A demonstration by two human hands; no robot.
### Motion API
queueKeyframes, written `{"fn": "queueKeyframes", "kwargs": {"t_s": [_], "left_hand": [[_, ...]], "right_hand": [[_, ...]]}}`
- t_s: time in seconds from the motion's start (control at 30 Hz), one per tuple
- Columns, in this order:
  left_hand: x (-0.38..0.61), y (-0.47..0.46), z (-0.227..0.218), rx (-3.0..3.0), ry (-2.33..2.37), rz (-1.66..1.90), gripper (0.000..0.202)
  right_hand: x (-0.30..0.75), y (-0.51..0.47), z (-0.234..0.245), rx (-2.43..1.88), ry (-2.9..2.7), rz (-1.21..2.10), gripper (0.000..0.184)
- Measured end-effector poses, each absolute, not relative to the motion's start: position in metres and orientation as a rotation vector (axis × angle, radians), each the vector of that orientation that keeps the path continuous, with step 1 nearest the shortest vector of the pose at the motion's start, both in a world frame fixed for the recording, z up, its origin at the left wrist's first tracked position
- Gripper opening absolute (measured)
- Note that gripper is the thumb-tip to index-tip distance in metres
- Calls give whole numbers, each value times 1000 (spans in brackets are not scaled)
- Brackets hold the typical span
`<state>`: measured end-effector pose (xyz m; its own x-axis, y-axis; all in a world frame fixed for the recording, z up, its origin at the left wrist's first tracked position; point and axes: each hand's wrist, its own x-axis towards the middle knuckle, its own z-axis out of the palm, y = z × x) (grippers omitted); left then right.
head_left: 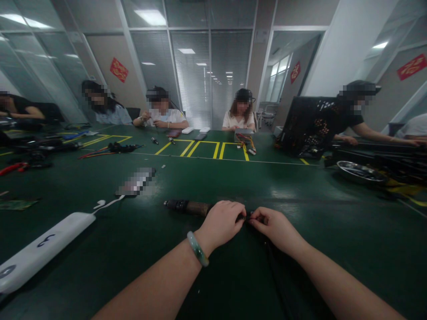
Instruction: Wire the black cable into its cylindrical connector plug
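My left hand (220, 222) and my right hand (274, 229) meet above the green mat (213, 186), their fingertips pinching a small black connector (248, 217). A black cable (275, 271) runs from there toward me, dark against the mat. A dark cylindrical part with a brown sleeve (187, 207) lies to the left and disappears under my left hand. A pale green bangle (197, 249) circles my left wrist. The hands' fingers hide most of the connector, so its shape is hard to make out.
A long white device (42, 251) lies at the near left, and a white earbud cable (106, 203) leads to a blurred object (136, 181). Co-workers sit across the table among wire bundles and yellow tape lines (200, 149). A metal tray (360, 172) and a black mesh panel (312, 124) stand right.
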<state>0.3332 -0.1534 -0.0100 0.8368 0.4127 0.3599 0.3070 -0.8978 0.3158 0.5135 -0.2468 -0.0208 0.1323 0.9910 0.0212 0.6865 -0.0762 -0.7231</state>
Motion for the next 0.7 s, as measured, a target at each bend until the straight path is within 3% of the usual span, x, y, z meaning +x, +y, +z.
{"fn": "queueKeyframes", "kwargs": {"t_s": [0.23,0.7], "left_hand": [[333,-154,-9,2777,612,628,18],[334,-154,-8,2789,578,621,11]], "right_hand": [[512,-247,-17,-1831,-1611,688,14],[513,-246,-21,-1830,-1615,652,15]]}}
